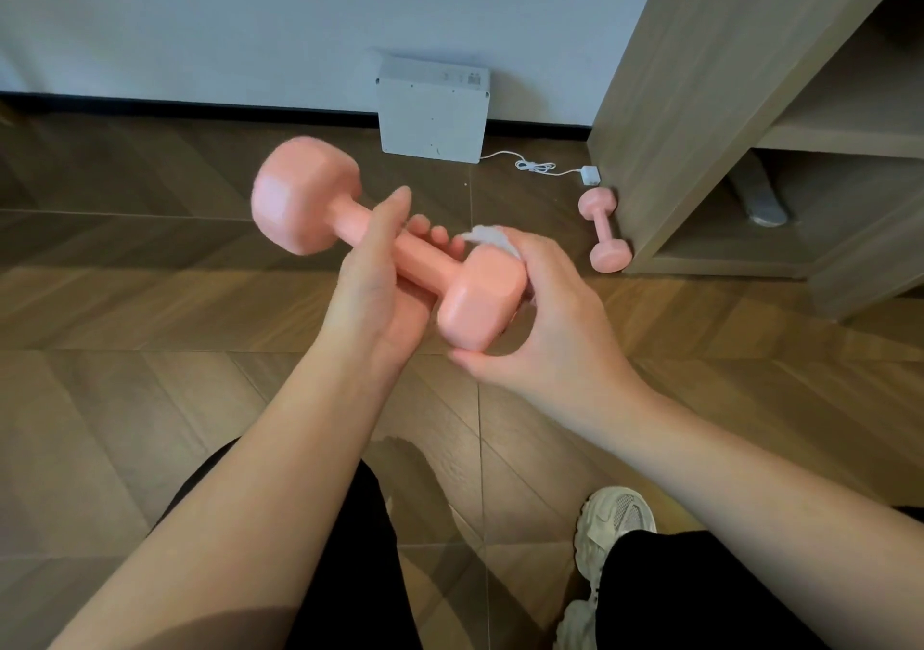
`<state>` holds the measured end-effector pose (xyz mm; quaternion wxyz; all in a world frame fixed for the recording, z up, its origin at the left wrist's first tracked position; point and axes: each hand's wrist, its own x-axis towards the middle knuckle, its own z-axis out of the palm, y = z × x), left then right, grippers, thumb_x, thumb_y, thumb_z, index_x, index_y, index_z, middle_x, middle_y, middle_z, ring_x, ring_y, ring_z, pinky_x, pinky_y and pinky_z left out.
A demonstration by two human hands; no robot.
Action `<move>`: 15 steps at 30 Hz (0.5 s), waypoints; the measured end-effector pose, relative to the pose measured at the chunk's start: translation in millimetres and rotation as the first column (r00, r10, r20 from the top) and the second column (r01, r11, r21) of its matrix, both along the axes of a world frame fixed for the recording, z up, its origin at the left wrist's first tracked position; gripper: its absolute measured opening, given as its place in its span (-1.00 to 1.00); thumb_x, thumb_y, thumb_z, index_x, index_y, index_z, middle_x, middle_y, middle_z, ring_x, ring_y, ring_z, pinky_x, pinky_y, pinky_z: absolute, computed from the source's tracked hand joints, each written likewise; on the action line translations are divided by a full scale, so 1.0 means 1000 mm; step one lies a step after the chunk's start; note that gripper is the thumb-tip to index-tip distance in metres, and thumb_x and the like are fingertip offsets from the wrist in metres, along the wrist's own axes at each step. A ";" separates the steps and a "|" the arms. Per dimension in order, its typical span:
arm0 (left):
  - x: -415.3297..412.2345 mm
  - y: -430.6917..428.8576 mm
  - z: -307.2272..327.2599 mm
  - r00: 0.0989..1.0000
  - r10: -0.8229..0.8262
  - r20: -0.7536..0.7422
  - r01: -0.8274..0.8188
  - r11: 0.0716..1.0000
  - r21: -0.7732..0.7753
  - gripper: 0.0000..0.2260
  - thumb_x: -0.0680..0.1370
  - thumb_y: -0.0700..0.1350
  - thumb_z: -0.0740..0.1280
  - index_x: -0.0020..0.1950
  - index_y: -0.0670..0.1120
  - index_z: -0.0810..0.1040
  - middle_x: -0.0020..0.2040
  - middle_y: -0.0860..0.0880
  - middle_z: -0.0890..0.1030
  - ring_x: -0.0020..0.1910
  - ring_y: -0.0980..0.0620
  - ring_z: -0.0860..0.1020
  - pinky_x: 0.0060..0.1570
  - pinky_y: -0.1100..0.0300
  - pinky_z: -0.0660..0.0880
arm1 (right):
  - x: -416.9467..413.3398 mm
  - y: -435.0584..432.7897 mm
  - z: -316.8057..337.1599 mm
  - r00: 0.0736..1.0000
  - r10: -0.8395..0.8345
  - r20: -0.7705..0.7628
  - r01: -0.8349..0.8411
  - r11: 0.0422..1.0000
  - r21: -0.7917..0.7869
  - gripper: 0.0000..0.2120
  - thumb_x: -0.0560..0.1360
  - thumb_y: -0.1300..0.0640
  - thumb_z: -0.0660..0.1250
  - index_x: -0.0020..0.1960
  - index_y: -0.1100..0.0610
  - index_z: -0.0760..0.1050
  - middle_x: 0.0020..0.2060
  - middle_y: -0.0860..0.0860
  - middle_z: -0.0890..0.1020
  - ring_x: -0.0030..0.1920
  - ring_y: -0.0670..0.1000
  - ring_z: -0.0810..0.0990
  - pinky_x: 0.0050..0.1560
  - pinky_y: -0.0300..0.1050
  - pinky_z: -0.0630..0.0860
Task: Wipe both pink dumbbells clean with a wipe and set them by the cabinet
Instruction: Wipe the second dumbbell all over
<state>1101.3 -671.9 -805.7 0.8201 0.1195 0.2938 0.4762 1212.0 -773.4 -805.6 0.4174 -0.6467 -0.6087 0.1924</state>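
Observation:
I hold a pink dumbbell [310, 199] in the air above the floor, its far head blurred. My left hand [372, 279] grips its handle from below, fingertips showing past the bar. My right hand [545, 319] cups the near head and presses a crumpled white wipe [487, 236] against its far side. A second pink dumbbell [602, 229] lies on the floor, touching the side of the wooden cabinet [700, 99] at the right.
A white box [432, 114] leans on the wall, with a white cable and plug [590, 176] running to the cabinet's corner. Open shelves show in the cabinet. My black trousers and a white shoe [610, 524] are below.

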 end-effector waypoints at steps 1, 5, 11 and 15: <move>0.002 0.001 -0.001 0.999 0.021 -0.025 -0.023 0.997 -0.068 -0.73 0.57 -0.11 0.36 -0.28 -0.12 0.41 -0.42 -0.02 0.44 -0.42 0.05 0.48 -0.24 0.14 0.57 | 0.001 0.000 0.000 0.992 0.020 0.128 -0.028 0.998 0.058 -0.20 0.21 0.08 0.59 0.38 0.09 0.35 0.30 -0.06 0.46 0.31 -0.09 0.42 0.21 -0.16 0.45; -0.002 -0.001 -0.010 0.990 0.136 -0.038 -0.141 0.928 -0.344 -0.66 0.57 -0.11 0.34 -0.34 -0.07 0.29 -0.52 0.04 0.31 -0.57 0.11 0.33 -0.45 0.34 0.44 | -0.005 -0.005 -0.004 0.875 0.060 0.481 -0.122 0.988 0.099 -0.23 0.23 0.05 0.57 0.38 0.14 0.38 0.36 0.03 0.45 0.34 0.06 0.43 0.28 0.10 0.37; -0.002 0.000 -0.010 0.991 0.125 -0.040 -0.131 0.951 -0.282 -0.69 0.55 -0.14 0.27 -0.34 -0.04 0.22 -0.51 0.05 0.22 -0.60 0.07 0.20 -0.50 0.30 0.29 | -0.009 -0.004 -0.005 0.803 -0.012 0.595 0.038 0.999 -0.031 -0.08 0.11 -0.18 0.60 0.36 0.12 0.37 0.23 -0.03 0.54 0.31 0.00 0.45 0.45 0.29 0.08; -0.006 0.001 -0.013 0.988 0.140 -0.066 -0.153 0.954 -0.259 -0.72 0.53 -0.20 0.22 -0.33 -0.05 0.21 -0.52 0.05 0.18 -0.61 0.08 0.17 -0.57 0.35 0.25 | -0.004 -0.007 0.001 0.894 0.210 0.396 -0.165 0.976 -0.145 -0.17 0.31 -0.19 0.50 0.45 0.09 0.28 0.42 -0.04 0.38 0.46 -0.07 0.27 0.50 0.22 0.01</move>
